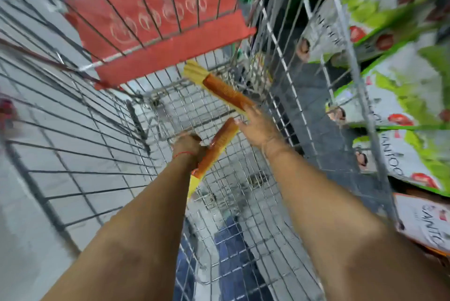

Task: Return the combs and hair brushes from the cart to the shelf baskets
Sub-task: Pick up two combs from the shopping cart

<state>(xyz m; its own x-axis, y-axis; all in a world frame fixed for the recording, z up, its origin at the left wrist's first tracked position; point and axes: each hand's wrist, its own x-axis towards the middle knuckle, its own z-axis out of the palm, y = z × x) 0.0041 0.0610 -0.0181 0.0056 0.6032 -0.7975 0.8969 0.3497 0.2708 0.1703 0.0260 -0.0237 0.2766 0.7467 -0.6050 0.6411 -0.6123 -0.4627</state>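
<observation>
I look down into a wire shopping cart (102, 159). My left hand (187, 148) is shut on an orange comb in yellow packaging (214, 152), held tilted above the cart floor. A second orange comb in the same packaging (219, 87) lies further in, near the cart's right wall. My right hand (258, 127) reaches toward it with fingers spread; its fingertips touch the comb's near end. The frame is motion-blurred.
A red plastic child-seat flap (170, 40) folds across the far end of the cart. Green and white product packages (399, 96) fill shelves on the right, outside the wire wall. Grey floor tiles and my blue trousers (233, 252) show through the mesh.
</observation>
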